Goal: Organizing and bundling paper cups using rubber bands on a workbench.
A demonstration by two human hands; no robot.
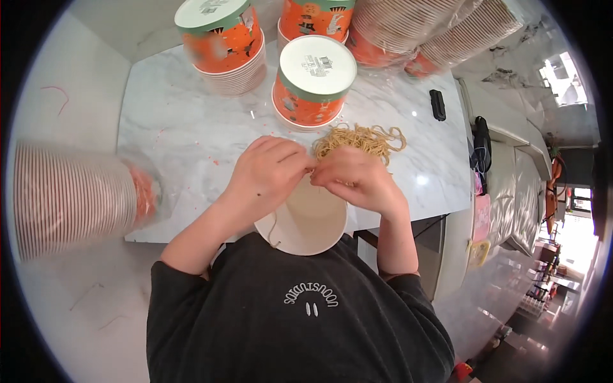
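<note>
Room: pale sofa [520, 188] along the right side; beyond it, shelves [543, 281] with small items and a bright window [582, 220] at the far right.
Tabletop [185, 115]: white with grey marble-like veining, and glossy enough to show small glare spots.
Red scraps [216, 162]: scattered thinly over the tabletop's left half.
Black object [437, 105]: small and oblong, lying near the right edge; its kind cannot be told.
Inverted tubs [310, 105]: orange with green bands and pale bases, bottoms up across the far side.
Wrapped stacks [408, 25]: nested tubs in clear plastic at the far right.
Left stack [76, 198]: another plastic-wrapped column of nested tubs, beyond the table's left edge.
Cord pile [367, 137]: tan, tangled, on the tabletop just beyond the right hand [357, 179].
White-lined tub [310, 223]: at the near edge, against the person's front, its mouth toward the person; a tan strand [275, 230] hangs at its left side.
Grip: right fingertips and those of the left hand [271, 167] meet above the white-lined tub, fingers bent; what they grasp is hidden, so I cannot tell.
</note>
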